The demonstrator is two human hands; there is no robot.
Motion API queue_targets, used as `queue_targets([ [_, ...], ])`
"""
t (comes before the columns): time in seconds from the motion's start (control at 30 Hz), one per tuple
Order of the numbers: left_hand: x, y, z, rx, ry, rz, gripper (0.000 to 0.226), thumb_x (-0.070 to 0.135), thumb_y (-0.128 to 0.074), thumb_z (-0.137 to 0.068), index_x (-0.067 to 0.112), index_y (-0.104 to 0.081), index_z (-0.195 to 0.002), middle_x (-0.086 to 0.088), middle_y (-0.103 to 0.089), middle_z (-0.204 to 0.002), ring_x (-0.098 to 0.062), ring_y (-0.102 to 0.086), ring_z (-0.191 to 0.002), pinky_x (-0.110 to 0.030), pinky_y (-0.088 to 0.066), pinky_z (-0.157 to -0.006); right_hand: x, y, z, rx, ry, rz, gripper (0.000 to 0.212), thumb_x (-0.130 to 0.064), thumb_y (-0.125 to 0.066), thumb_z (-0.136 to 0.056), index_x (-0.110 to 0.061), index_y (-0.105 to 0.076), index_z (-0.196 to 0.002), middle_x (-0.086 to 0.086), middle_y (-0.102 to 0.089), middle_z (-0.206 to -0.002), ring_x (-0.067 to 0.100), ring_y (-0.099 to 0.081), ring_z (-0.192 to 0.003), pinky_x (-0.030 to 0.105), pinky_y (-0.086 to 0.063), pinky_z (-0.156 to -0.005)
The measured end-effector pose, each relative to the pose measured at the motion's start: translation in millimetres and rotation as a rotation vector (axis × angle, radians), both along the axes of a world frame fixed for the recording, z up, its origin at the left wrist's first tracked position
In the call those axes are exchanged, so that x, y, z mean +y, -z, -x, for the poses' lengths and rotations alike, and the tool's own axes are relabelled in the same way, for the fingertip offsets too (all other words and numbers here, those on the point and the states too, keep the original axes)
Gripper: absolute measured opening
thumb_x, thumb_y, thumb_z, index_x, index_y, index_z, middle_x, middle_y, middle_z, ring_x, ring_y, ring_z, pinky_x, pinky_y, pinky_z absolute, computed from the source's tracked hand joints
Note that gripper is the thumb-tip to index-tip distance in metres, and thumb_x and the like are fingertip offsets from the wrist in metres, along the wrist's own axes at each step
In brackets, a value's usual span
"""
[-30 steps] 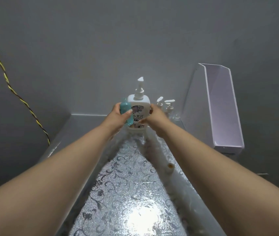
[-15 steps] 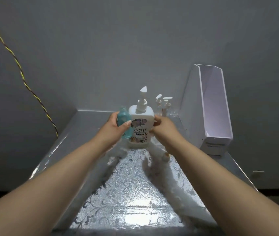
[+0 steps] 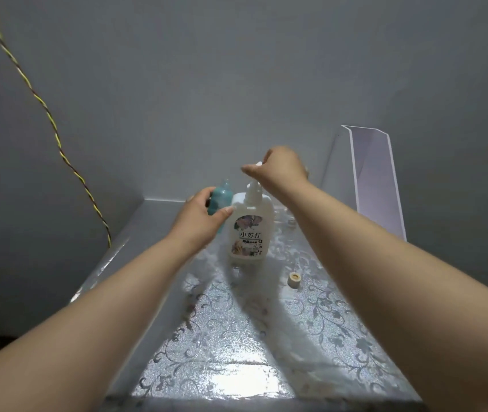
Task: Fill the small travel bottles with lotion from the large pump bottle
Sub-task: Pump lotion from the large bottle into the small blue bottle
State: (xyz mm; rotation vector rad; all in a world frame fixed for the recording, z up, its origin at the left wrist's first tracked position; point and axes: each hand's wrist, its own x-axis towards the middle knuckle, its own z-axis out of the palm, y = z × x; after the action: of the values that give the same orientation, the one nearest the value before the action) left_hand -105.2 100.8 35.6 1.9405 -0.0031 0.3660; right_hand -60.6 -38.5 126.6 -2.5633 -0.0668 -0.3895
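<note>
Forearms stretch out from the near edge of the desk (image 3: 230, 361), bare, over its shiny silver cover with a curling flower pattern that catches a bright patch of light. Farther along, to the right of middle, a small round beige cap (image 3: 294, 276) lies by itself on the cover, apart from both arms.

Beyond it the large pump bottle (image 3: 250, 233) stands upright on the desk, white with a flowered label. The left hand (image 3: 199, 218) is just to its left, fingers (image 3: 202, 197) wrapped round a teal travel bottle (image 3: 222, 198) held upright right beside the big bottle; the thumb touches the big bottle's shoulder, and the little bottle's neck shows above the hand. The right hand (image 3: 281, 171) sits on top of the pump head, fingers bent down over it, with a bit of white nozzle showing at the left. Whether it is pressing I cannot tell.

At the far right a white file holder (image 3: 378, 185) stands open-topped against the grey wall (image 3: 207, 84). A twisted yellow-and-brown cable (image 3: 49, 114) runs down the wall on the left.
</note>
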Motion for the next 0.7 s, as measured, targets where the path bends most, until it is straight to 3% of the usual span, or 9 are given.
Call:
queue_targets([
  [0.1,2,4,0,-0.006,0.015,-0.004,0.044,0.027,-0.069,-0.088,0.022,-0.053,-0.129,-0.007,-0.06,-0.121,-0.024,-0.061,-0.106,-0.046,-0.05,-0.098,-2,-9,-5,0.046,-0.145,0.064,0.024,-0.028,-0.067,-0.082,-0.02,-0.071,-0.104,0.001,-0.069,-0.1,0.023,-0.064,-0.104,0.031,-0.048,-0.094],
  [0.17,5,5,-2,-0.009,0.015,-0.004,0.046,0.027,-0.07,-0.088,0.022,-0.053,-0.131,-0.007,-0.06,-0.122,-0.024,-0.061,-0.107,-0.046,-0.049,-0.099,-7,-16,-3,0.066,-0.286,0.095,0.028,-0.013,-0.065,-0.085,-0.021,-0.07,-0.112,0.0,-0.068,-0.108,0.012,-0.063,-0.095,0.017,-0.046,-0.083],
  [0.23,6,5,-4,-0.01,0.016,0.009,0.046,0.027,-0.07,-0.088,0.022,-0.054,-0.131,-0.006,-0.06,-0.122,-0.023,-0.061,-0.106,-0.046,-0.049,-0.098,-14,-22,-3,0.106,-0.402,0.135,0.031,-0.005,-0.063,-0.087,-0.021,-0.07,-0.113,-0.007,-0.063,-0.1,-0.004,-0.055,-0.075,0.01,-0.04,-0.064],
  [0.27,6,5,-5,-0.012,0.02,0.014,0.047,0.028,-0.07,-0.088,0.023,-0.054,-0.132,-0.005,-0.06,-0.122,-0.021,-0.061,-0.106,-0.045,-0.05,-0.098,-16,-25,-4,0.133,-0.434,0.152,0.032,-0.003,-0.064,-0.087,-0.022,-0.071,-0.112,-0.012,-0.061,-0.096,-0.007,-0.052,-0.072,0.008,-0.039,-0.063],
  [0.37,3,5,-6,-0.026,0.037,0.039,0.048,0.028,-0.072,-0.086,0.025,-0.055,-0.131,-0.004,-0.06,-0.122,-0.019,-0.061,-0.105,-0.042,-0.05,-0.098,-21,-31,-11,0.218,-0.467,0.191,0.04,-0.002,-0.066,-0.083,-0.033,-0.071,-0.107,-0.011,-0.062,-0.115,0.009,-0.058,-0.102,0.021,-0.045,-0.092],
  [0.47,1,5,-8,-0.038,0.043,0.065,0.049,0.024,-0.075,-0.084,0.025,-0.057,-0.129,-0.004,-0.062,-0.12,-0.017,-0.063,-0.102,-0.037,-0.052,-0.096,-21,-34,-18,0.249,-0.41,-0.017,0.05,0.002,-0.059,-0.079,-0.039,-0.07,-0.105,0.0,-0.058,-0.13,0.026,-0.054,-0.123,0.043,-0.04,-0.109],
  [0.53,1,5,-10,-0.056,0.042,0.068,0.044,0.022,-0.077,-0.082,0.028,-0.059,-0.122,0.002,-0.064,-0.111,-0.012,-0.063,-0.095,-0.028,-0.053,-0.088,-17,-33,-21,0.167,-0.339,-0.228,0.042,0.002,-0.056,-0.081,-0.027,-0.071,-0.107,0.004,-0.062,-0.124,0.024,-0.058,-0.115,0.032,-0.047,-0.097],
  [0.6,2,4,-9,-0.083,0.034,0.07,0.038,0.02,-0.079,-0.08,0.031,-0.058,-0.111,0.013,-0.063,-0.099,-0.005,-0.061,-0.089,-0.02,-0.05,-0.079,-8,-31,-23,0.115,-0.267,-0.318,0.027,-0.003,-0.058,-0.088,-0.009,-0.07,-0.112,0.009,-0.065,-0.106,0.018,-0.058,-0.088,0.022,-0.045,-0.07],
  [0.7,0,6,-11,-0.118,0.013,0.108,0.036,0.019,-0.081,-0.077,0.028,-0.06,-0.105,0.015,-0.064,-0.095,-0.002,-0.061,-0.088,-0.017,-0.049,-0.076,6,-26,-32,0.135,-0.211,-0.219,0.029,-0.014,-0.058,-0.092,0.0,-0.065,-0.117,0.014,-0.065,-0.101,0.02,-0.053,-0.078,0.023,-0.04,-0.068],
])
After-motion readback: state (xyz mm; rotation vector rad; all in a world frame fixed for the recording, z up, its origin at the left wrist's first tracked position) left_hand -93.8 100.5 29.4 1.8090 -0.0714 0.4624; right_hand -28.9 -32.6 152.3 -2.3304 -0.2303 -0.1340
